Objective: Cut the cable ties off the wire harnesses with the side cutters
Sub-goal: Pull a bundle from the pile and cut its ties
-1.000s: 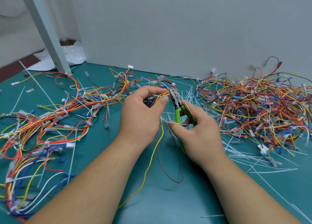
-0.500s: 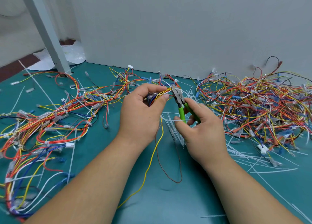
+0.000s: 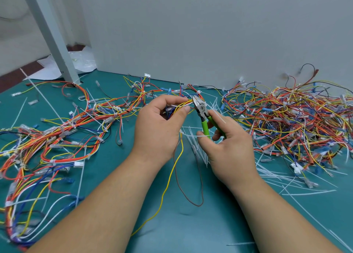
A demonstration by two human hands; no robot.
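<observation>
My left hand pinches a bundle of coloured wires, a wire harness, above the green mat. A yellow wire and a brown wire hang down from it. My right hand grips the green handles of the side cutters. The cutter jaws point up and left and touch the harness just right of my left fingertips. A white cable tie also lies across my right fingers.
Harnesses with white ties spread over the left of the mat. A dense tangle of wires fills the right. Cut white ties litter the mat near my right hand. A grey post stands back left, a grey wall behind.
My right hand has lifted the side cutters up and slightly right, bringing the jaws to the harness. My left hand has kept its hold on the wires, almost still.
</observation>
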